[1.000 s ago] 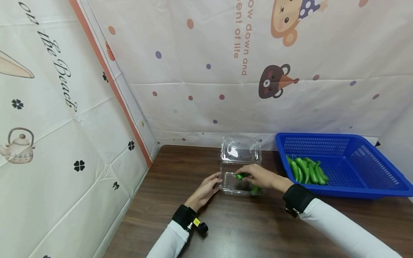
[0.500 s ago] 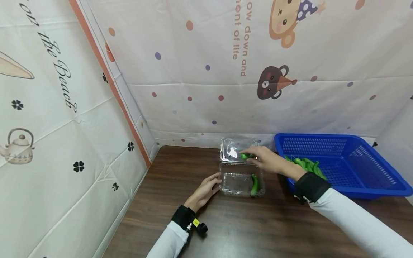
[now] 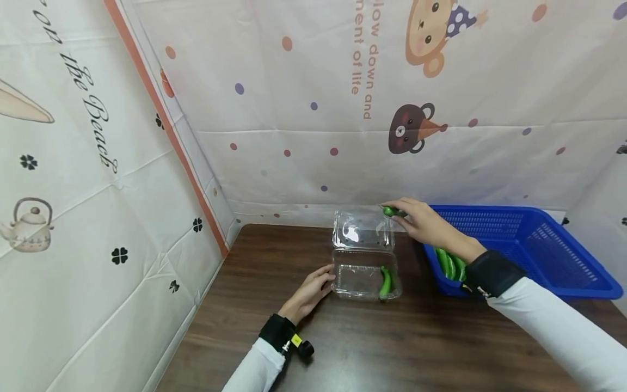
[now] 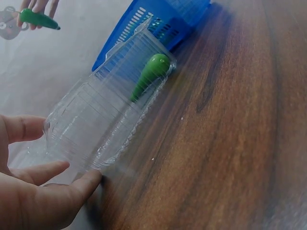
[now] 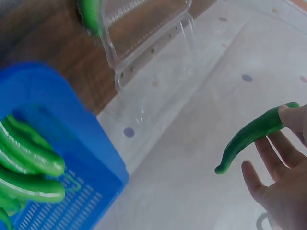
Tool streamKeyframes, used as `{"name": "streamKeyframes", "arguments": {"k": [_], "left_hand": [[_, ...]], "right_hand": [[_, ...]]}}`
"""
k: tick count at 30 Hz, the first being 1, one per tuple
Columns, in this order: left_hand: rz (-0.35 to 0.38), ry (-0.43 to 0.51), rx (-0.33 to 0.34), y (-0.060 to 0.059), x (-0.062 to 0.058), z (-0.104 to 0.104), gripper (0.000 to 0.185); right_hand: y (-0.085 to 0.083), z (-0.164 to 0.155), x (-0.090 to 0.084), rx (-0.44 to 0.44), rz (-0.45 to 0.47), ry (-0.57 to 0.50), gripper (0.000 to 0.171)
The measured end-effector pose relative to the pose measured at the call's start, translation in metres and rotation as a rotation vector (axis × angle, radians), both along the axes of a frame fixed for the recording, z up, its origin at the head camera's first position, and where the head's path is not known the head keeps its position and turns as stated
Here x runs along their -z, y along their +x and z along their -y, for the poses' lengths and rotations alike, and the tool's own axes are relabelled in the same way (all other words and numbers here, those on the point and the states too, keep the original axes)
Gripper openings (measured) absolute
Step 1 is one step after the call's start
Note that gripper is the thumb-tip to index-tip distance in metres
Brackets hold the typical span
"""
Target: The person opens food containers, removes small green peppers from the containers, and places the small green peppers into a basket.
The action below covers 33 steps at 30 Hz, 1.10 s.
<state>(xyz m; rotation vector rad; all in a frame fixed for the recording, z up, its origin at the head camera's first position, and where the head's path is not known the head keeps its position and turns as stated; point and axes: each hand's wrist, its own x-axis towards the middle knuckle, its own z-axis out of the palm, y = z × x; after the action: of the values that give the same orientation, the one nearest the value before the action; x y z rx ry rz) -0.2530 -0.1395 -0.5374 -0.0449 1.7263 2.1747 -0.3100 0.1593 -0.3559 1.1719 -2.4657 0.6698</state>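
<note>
right hand [image 3: 425, 224] grip: pinching green pepper [image 3: 393, 211] | long axis level, tip pointing left

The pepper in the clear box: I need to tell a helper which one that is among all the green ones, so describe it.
On the brown table, left of the blue basket, stands an open clear box. The pepper lies along its right wall. It alone is boxed; the other peppers sit in the basket, and one is in the right hand.
</note>
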Motion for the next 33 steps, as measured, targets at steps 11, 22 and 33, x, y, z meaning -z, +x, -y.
{"name": "streamKeyframes", "arguments": {"k": [11,22,33], "left_hand": [[0.008,0.004,0.006,-0.001,-0.001,0.001,0.064],[0.008,0.009,-0.003,0.000,-0.002,0.000,0.066],[-0.002,0.011,0.004,0.001,-0.001,-0.001,0.065]], "right_hand": [[0.000,-0.022,-0.017,0.128,0.010,-0.039,0.037],[0.001,-0.045,-0.024,0.219,0.005,-0.057,0.039],[-0.003,-0.076,-0.011,0.373,0.074,-0.040,0.042]]}}
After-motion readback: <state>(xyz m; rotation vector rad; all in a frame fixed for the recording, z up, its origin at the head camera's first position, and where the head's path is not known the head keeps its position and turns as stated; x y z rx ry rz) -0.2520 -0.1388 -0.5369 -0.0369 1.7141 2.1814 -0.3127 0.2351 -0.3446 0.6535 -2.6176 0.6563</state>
